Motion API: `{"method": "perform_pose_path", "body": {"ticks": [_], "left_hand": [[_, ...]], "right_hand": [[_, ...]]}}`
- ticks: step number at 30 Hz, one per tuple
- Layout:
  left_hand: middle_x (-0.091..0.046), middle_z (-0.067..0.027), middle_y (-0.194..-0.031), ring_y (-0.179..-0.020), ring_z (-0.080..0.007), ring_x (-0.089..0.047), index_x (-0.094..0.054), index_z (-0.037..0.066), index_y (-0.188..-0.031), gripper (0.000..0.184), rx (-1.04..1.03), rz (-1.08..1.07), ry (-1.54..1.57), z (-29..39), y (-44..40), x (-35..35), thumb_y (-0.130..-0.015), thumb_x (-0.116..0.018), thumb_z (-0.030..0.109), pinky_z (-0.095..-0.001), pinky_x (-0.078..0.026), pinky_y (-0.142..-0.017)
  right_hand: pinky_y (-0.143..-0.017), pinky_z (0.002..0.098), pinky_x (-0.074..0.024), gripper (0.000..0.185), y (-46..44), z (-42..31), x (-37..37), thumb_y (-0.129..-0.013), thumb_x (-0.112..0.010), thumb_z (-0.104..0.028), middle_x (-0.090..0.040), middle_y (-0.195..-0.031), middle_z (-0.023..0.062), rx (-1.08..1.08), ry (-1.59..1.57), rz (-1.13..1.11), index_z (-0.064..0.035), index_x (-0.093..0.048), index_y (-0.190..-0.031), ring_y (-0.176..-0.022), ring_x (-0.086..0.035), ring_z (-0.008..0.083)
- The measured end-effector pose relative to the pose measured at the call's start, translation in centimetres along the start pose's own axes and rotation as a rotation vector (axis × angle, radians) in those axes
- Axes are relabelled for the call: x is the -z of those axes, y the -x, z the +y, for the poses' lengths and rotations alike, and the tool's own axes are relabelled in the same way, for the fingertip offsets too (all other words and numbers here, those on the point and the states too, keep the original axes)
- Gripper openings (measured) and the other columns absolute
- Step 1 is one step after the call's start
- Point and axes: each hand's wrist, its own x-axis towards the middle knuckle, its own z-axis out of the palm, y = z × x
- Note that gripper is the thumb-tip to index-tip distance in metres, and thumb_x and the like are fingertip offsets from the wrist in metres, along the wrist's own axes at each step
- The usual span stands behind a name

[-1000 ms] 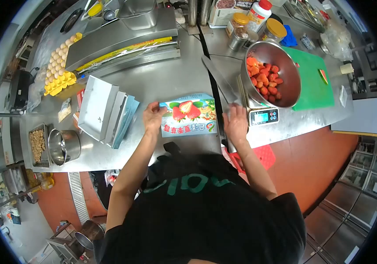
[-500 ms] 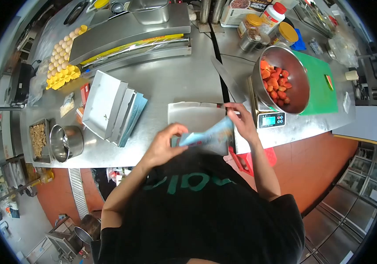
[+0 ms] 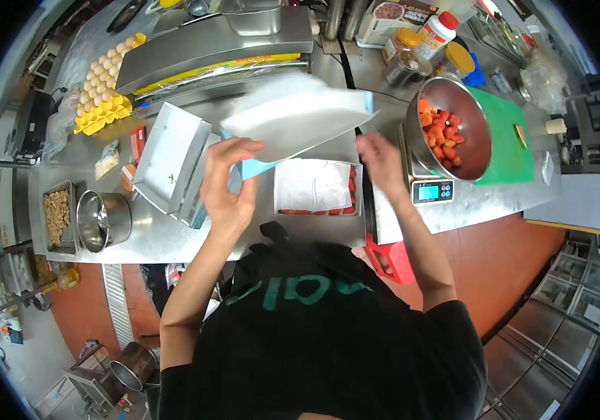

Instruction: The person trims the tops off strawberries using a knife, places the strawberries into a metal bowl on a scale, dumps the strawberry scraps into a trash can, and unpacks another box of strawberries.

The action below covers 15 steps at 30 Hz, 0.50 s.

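Observation:
A blue-edged lid (image 3: pixel 300 122), its pale inner side showing and blurred by motion, is held up by my left hand (image 3: pixel 232 182), which pinches its near left corner. Below it on the steel counter sits an open box (image 3: pixel 361 189), with white paper (image 3: pixel 314 185) over red strawberries (image 3: pixel 352 189) that show along its right and front edges. My right hand (image 3: pixel 382 164) is raised just right of the box, beside the scale (image 3: pixel 431 191); its fingers are blurred. On the scale rests a metal bowl (image 3: pixel 478 133) of cut strawberries (image 3: pixel 443 136).
White trays or lids (image 3: pixel 170 157) are stacked at the left, near a metal pot (image 3: pixel 118 220) and a tray of nuts (image 3: pixel 58 217). A film dispenser (image 3: pixel 216 52) and eggs (image 3: pixel 104 77) stand behind. A green board (image 3: pixel 510 154) lies right of the bowl.
The lid has come off the box and swung up to the left in my left hand. My right hand has let go of it. White paper and strawberries inside the box now show.

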Motion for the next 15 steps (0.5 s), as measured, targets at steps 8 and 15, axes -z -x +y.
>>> {"method": "perform_pose_path", "body": {"ticks": [8,15], "left_hand": [[-0.061,-0.0108,-0.095,-0.093,-0.029,-0.056,-0.053,0.001,-0.094,0.03,-0.027,0.0,-0.094,-4.6,1.1,-4.0,-0.067,-0.056,-0.013,-0.037,-0.045,-0.08],[-0.054,-0.0157,-0.114,-0.109,-0.0334,-0.049,-0.053,0.001,-0.097,0.038,-0.079,-0.104,-0.4,-7.7,0.5,-4.4,-0.062,-0.055,-0.014,-0.0399,-0.042,-0.09]], "right_hand": [[-0.075,0.0365,-0.0487,0.03,3.5,-0.7,-7.0,-0.075,-0.066,-0.023,-0.051,-0.106,0.0096,0.521,0.789,-0.106,-0.007,-0.059,-0.099,-0.097,-0.05,0.027],[-0.072,0.0369,-0.0473,0.011,3.7,0.3,-7.8,-0.078,-0.058,-0.01,-0.051,-0.093,0.0073,0.576,0.734,-0.219,-0.0048,-0.055,-0.086,-0.091,-0.05,0.0261]]}}
